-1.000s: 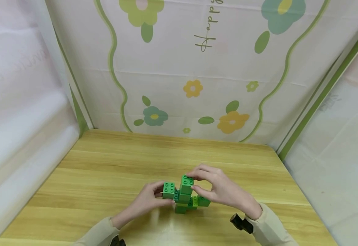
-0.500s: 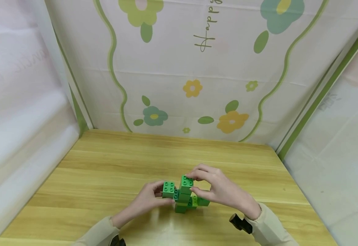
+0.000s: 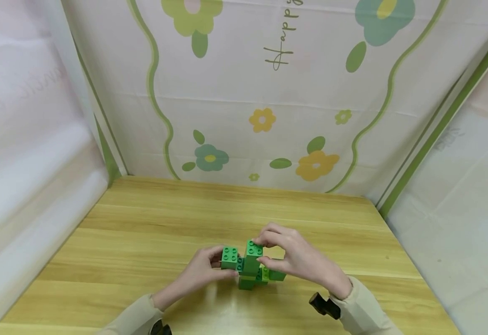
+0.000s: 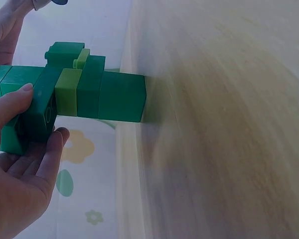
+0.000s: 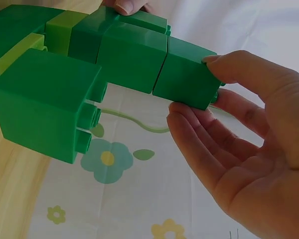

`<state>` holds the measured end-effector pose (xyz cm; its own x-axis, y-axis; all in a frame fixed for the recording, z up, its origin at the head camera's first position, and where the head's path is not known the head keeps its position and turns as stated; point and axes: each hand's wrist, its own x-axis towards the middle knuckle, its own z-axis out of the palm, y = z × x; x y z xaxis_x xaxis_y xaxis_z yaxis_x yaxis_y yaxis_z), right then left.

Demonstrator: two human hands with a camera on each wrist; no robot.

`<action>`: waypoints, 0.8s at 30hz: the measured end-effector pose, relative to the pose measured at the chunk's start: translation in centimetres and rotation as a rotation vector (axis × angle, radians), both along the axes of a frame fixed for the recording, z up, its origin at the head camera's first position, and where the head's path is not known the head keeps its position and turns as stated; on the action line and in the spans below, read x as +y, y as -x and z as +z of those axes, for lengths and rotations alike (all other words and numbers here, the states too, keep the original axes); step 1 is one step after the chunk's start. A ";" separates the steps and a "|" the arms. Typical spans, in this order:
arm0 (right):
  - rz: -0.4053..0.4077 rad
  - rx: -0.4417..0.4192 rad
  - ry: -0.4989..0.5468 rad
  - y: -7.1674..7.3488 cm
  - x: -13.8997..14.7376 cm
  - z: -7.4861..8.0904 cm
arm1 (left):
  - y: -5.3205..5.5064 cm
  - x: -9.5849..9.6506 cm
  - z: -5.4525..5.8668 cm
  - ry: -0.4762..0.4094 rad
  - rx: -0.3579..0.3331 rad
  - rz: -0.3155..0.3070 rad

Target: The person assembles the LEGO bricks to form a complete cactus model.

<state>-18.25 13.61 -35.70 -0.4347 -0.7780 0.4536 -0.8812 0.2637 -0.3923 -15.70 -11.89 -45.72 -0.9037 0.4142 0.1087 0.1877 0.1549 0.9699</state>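
Observation:
A cactus-like figure of green building blocks (image 3: 247,283) stands upright on the table, with a side arm to the left and another to the right. My left hand (image 3: 202,270) grips its left arm, thumb in front and fingers behind, beside a raised studded block (image 3: 229,257). At the top of the column, my right hand (image 3: 302,256) pinches the uppermost green block (image 5: 187,72) between thumb and fingers. That block sits flush on the one below. The right arm's end block (image 5: 45,104) has its studs bare. A light green layer (image 4: 69,92) shows low in the column.
The wooden table (image 3: 143,218) reaches back to a white cloth wall (image 3: 227,83) printed with flowers. More white cloth hangs at the left (image 3: 30,139) and right (image 3: 449,209). Each wrist wears a black device, such as the right one (image 3: 325,305).
My right hand and the uppermost block have shifted slightly down and left, and the seam under that block is less visible in the head view. The left hand keeps its hold.

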 end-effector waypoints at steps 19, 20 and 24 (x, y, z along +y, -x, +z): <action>-0.077 0.103 0.022 -0.9 -0.3 -0.7 | 0.0 0.0 0.1 -0.014 0.007 -0.010; -0.080 0.110 0.015 -0.9 -0.3 -0.7 | 0.0 0.0 0.1 -0.013 0.008 -0.010; -0.090 0.114 -0.020 -1.2 0.0 -0.4 | 0.0 -0.1 0.1 -0.011 0.007 -0.008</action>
<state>-17.05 13.65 -36.10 -0.4494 -0.7476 0.4889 -0.8923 0.3501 -0.2849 -15.69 -11.97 -45.63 -0.8994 0.4206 0.1194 0.1956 0.1430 0.9702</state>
